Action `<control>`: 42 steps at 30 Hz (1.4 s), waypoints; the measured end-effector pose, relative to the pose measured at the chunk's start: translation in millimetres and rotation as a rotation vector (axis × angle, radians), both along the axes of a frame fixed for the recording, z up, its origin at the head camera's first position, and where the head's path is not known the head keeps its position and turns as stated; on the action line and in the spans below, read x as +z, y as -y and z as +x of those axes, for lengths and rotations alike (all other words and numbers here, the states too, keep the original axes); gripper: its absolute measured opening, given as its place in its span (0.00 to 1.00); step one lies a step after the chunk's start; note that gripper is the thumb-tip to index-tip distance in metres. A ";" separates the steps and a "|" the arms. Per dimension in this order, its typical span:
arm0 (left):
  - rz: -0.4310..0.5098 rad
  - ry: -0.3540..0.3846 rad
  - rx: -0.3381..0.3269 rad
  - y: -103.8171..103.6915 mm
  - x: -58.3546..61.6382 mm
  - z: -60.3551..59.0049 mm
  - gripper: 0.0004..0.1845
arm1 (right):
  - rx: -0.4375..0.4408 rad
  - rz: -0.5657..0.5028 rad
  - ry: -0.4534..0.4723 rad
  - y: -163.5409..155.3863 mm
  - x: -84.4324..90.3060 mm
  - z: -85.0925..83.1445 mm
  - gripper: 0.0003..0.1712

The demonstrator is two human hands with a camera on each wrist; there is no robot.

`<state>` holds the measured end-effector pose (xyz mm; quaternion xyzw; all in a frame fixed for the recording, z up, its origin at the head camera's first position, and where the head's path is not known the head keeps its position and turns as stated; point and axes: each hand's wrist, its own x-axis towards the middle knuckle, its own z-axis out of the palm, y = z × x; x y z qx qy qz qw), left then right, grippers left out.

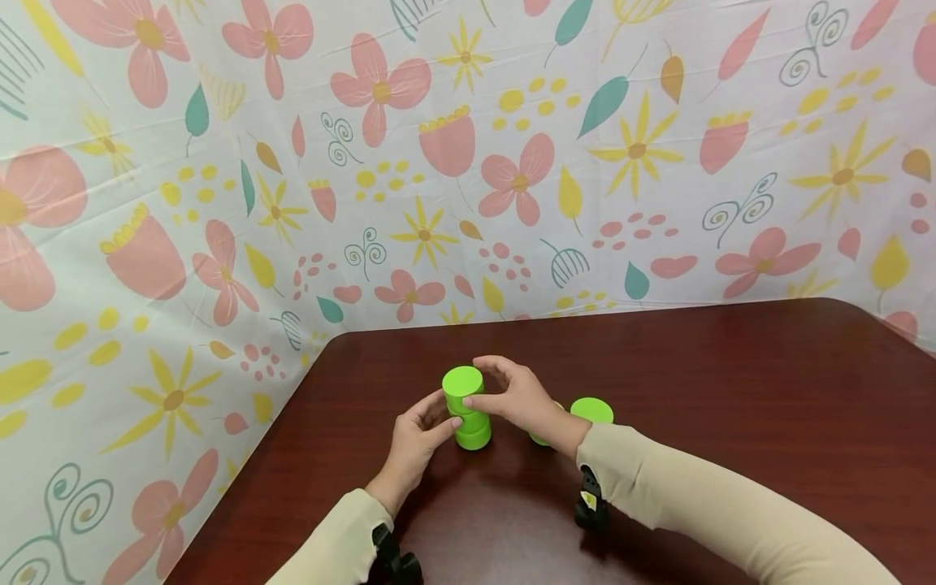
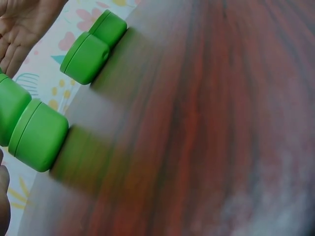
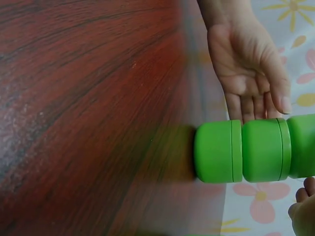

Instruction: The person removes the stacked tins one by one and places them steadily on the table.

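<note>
Three small bright green round lidded jars stand stacked on the table: a bottom jar (image 1: 474, 439), a middle jar (image 3: 263, 150) and a top jar (image 1: 463, 382). My right hand (image 1: 522, 398) pinches the top jar, thumb on its near side and index finger arching past its far edge. From the left, my left hand (image 1: 413, 447) reaches to the stack at the middle jar, thumb in front and fairly straight fingers beside it. In the right wrist view, those fingertips disappear behind the middle jar.
Two more green jars stand right of the stack; one jar (image 1: 592, 410) shows its top beyond my right forearm, while the other jar (image 2: 83, 59) is mostly hidden by that wrist in the head view. A flowered cloth (image 1: 468, 162) hangs behind the dark wooden table (image 1: 731, 374).
</note>
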<state>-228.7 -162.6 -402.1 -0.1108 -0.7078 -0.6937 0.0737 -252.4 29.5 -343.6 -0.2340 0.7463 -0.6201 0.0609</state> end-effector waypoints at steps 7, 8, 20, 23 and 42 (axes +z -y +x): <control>0.002 -0.001 0.005 -2.5 0.7 0.6 0.27 | 0.005 0.009 -0.012 3.4 -2.3 -2.3 0.36; 0.002 0.001 0.006 -2.7 0.8 0.6 0.26 | 0.004 0.007 -0.015 3.7 -2.9 -2.4 0.35; 0.005 -0.021 0.020 -4.9 0.4 0.3 0.24 | -0.018 0.013 -0.066 6.4 -4.5 -1.7 0.32; 0.012 -0.020 0.020 -5.0 -0.3 -1.0 0.23 | -0.014 0.017 -0.066 6.6 -5.2 -2.3 0.32; 0.024 0.004 0.015 -3.7 -1.5 -2.0 0.24 | -0.048 0.029 -0.081 7.5 -3.3 0.1 0.32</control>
